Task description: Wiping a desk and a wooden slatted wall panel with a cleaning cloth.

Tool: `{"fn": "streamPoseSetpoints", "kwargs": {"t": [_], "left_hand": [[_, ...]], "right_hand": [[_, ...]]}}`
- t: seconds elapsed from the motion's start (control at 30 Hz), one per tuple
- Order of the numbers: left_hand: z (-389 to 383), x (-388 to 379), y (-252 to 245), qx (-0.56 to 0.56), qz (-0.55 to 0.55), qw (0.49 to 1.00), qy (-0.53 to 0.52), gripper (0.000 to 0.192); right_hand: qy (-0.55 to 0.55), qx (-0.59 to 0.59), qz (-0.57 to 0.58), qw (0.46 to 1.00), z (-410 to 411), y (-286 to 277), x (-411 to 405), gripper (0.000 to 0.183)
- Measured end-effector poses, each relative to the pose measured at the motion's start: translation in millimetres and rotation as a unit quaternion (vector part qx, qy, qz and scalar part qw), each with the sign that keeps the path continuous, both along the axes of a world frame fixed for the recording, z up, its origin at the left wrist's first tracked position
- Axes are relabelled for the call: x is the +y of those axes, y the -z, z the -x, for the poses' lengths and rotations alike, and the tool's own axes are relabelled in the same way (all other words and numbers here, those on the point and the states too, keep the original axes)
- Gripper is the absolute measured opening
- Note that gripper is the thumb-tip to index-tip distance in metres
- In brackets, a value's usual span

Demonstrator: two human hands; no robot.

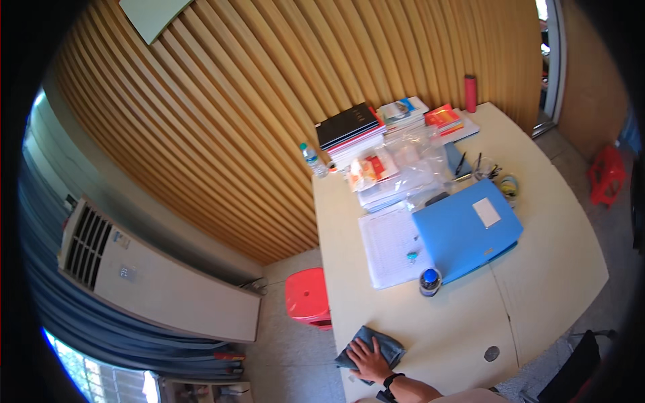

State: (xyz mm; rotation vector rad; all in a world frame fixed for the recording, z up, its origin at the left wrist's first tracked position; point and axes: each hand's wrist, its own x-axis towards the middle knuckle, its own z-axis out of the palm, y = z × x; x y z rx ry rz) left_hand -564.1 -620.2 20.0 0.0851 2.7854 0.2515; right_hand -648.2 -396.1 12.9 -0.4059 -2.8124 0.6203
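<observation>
My left hand [370, 358], with a black band at its wrist, lies palm down with fingers spread on a folded dark grey-blue cloth [393, 346] near the tabletop's left edge. My right hand is out of view. Up the table [433, 332] from the cloth stands a bottle with a blue cap [430, 282]. It is beside a blue folder [453, 221] and printed sheets [388, 247]. A small turquoise object [412, 256] lies on the sheets.
Stacked books [350, 126], plastic-wrapped papers [403, 181], a clear bottle [313, 160], a pen cup [485, 169] and a red cylinder [470, 94] stand farther up the table. A red stool [306, 294] is at its left side, an air conditioner [166, 282] beyond. A cable grommet [492, 353] sits lower right.
</observation>
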Motion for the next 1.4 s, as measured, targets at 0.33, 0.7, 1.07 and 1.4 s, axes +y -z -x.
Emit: {"fn": "streamPoseSetpoints", "kwargs": {"t": [0.33, 0.7, 1.07, 1.4], "left_hand": [[98.7, 29.1, 20.3, -0.028, -0.089, 0.992, 0.084, 0.058], [87.2, 2.2, 30.8, -0.029, -0.110, 0.989, 0.093, 0.055], [82.7, 13.4, -10.5, 0.034, -0.135, 0.987, 0.080, 0.047], [106.0, -0.3, 70.9, 0.070, -0.111, 0.983, 0.126, 0.057]], "right_hand": [[0.013, -0.091, 0.002, 0.996, 13.4, -22.5, -7.7, 0.079], [0.040, -0.041, 0.006, 0.998, -9.9, -28.4, -5.3, 0.073], [0.475, -0.052, -0.051, 0.877, -318.0, -7.8, 88.7, 0.073], [0.627, -0.099, -0.041, 0.772, -389.0, -6.0, 184.9, 0.082]]}}
